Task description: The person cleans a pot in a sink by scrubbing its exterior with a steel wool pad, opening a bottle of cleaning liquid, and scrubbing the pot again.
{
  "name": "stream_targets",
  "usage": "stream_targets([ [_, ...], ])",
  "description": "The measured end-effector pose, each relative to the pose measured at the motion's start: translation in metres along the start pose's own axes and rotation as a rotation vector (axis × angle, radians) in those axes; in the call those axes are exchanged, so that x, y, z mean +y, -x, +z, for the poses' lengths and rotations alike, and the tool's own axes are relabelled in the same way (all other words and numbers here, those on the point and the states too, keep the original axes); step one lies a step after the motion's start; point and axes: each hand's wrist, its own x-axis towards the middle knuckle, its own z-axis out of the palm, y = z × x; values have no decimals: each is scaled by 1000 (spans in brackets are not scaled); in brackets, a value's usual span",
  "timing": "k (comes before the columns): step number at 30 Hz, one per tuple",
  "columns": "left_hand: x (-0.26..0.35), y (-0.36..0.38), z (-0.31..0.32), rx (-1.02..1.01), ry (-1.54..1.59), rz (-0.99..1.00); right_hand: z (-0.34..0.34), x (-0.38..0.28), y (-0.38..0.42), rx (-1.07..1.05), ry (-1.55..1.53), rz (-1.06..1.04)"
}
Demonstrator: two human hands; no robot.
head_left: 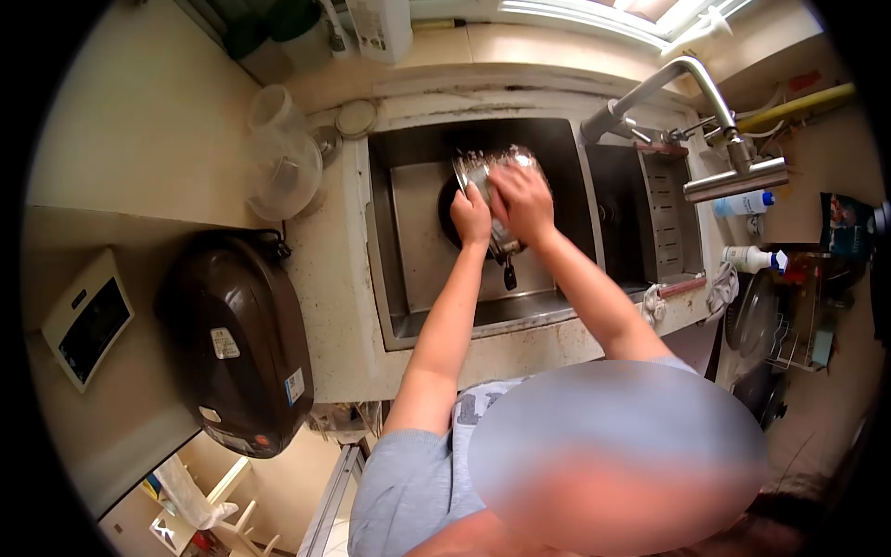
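Note:
Over the sink basin (422, 213), a shiny metal pot (478, 172) is tilted on its side, with pale specks or suds along its upper edge. Its near rim is in the grip of my left hand (471, 218), thumb up along the edge. My right hand (522, 200) presses against the pot's side with bent fingers; I cannot tell whether something lies under them. A black handle (510, 276) sticks out below the hands. Behind the pot, the dark round edge of a pan (448, 209) shows in the basin.
A faucet (696, 84) arches over the smaller basin (620, 204) at the right. Left of the sink stand a clear plastic jug (283, 172) and a dark brown appliance (237, 343). Spray bottles (750, 259) and a rag (722, 290) are at the right edge.

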Motion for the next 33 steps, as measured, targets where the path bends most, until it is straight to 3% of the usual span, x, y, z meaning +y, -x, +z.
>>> stream_targets([
  [1, -1, 0, 0, -18, -33, 13, 7, 3, -21, -2, 20, 66],
  [4, 9, 2, -3, 9, -75, 21, 18, 26, -58, -385, -84, 407],
  [6, 8, 1, -2, 14, -76, 20, 23, 44, -64, -323, -115, 466],
  [8, 9, 2, -3, 0, -62, 7, 21, 46, -62, -384, 122, 458],
  [10, 3, 0, -1, 2, -70, 17, 21, 29, -53, -205, 202, 384],
  [15, -10, -6, -5, -17, -32, -24, -5, -11, -3, -34, -76, 85],
  [18, -4, -2, 1, 31, -51, 29, -27, -6, 31, 13, -17, 155],
  [21, 2, -2, -3, -3, -18, -25, -33, -8, 67, -57, -2, 38],
  [24, -3, -3, 1, 36, -33, 13, -19, -9, 39, 18, -44, 40],
  [28, 1, 0, -4, -22, -97, -63, -1, -11, -5, 38, -45, 232],
  [33, -5, -7, 3, 40, -106, 15, -14, -17, 52, 93, -116, 224],
])
